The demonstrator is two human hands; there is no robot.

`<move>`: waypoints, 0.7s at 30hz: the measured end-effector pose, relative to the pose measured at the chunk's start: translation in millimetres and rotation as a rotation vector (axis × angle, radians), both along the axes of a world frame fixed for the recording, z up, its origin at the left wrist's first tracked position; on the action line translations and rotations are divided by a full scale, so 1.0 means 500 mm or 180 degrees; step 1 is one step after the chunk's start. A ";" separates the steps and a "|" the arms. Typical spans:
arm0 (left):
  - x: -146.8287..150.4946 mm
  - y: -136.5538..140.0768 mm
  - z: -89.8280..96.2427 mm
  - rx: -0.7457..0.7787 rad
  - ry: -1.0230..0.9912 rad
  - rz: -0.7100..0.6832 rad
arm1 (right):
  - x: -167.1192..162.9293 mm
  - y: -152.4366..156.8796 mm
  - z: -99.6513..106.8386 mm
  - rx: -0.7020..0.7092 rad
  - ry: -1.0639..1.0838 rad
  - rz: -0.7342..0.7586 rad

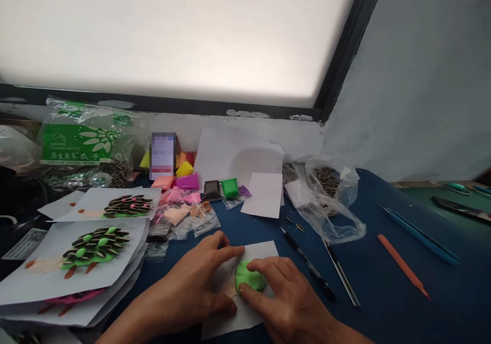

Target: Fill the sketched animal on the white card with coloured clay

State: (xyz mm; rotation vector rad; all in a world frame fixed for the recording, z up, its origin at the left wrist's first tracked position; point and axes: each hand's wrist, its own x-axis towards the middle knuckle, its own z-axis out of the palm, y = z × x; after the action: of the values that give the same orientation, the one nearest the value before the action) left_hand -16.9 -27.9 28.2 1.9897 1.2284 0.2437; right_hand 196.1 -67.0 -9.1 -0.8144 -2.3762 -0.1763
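A white sheet of paper lies in front of me with a flattened lump of bright green modelling clay on it. Left of the green clay, a patch of pale peach clay partly shows between my hands. My left hand rests at the sheet's left side, thumb and fingers apart, index fingertip on the paper. My right hand bends over the green clay, its thumb at the lower left edge and index finger on top, gripping it. Faint drawn lines show beside the clay.
Finished hedgehog pictures with seed spines are stacked at left. Behind stand a phone, clay packets, blank paper and a seed bag. A black pen, a metallic pen-like stick and an orange tool lie right.
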 end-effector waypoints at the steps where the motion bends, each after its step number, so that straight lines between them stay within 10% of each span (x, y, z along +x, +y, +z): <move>1: 0.000 0.000 -0.001 0.0002 0.0016 -0.0007 | -0.003 0.000 -0.001 0.0054 -0.0020 -0.0003; 21: -0.004 0.000 -0.005 0.0048 0.0045 -0.0035 | -0.004 -0.004 -0.014 0.0340 -0.0066 -0.0030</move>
State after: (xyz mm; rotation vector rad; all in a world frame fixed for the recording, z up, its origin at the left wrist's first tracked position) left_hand -18.8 -27.9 25.6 2.0136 1.2274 0.2344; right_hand 194.1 -69.0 -15.9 -0.7768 -2.3603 -0.3140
